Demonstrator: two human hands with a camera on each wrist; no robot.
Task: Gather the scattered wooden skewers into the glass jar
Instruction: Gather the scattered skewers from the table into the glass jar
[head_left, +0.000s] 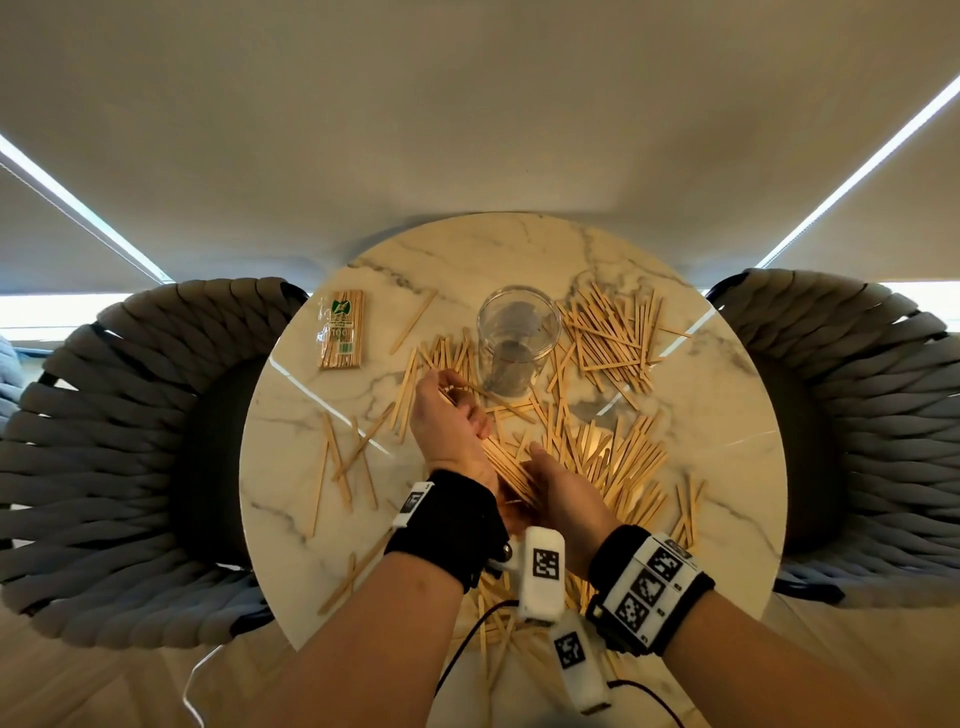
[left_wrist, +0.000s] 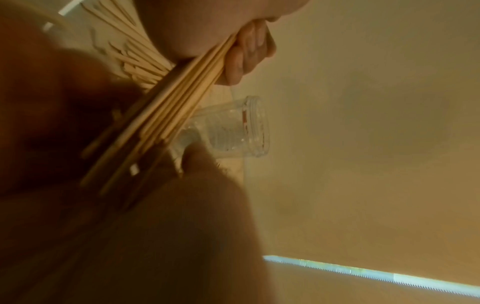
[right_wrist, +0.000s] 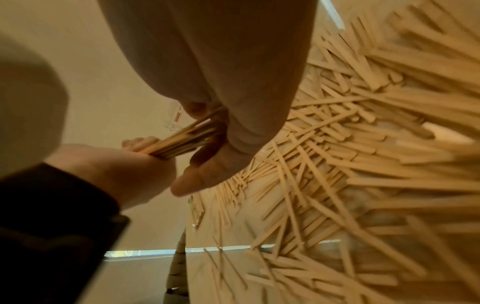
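A clear glass jar (head_left: 517, 338) (left_wrist: 233, 127) stands upright near the table's middle, with no skewers showing inside. My left hand (head_left: 447, 410) (right_wrist: 109, 168) grips a bundle of wooden skewers (head_left: 506, 467) (left_wrist: 182, 98) (right_wrist: 182, 142) just in front of the jar. My right hand (head_left: 558, 483) (right_wrist: 213, 123) holds the bundle's near end, its fingers curled round it. Loose skewers (head_left: 613, 332) (right_wrist: 337, 144) lie scattered all around the jar and under both hands.
A sealed packet of skewers (head_left: 343, 330) lies at the back left of the round marble table (head_left: 737, 525). Woven grey chairs stand at the left (head_left: 130, 441) and right (head_left: 857, 415). A black cable (head_left: 467, 639) hangs by the near edge.
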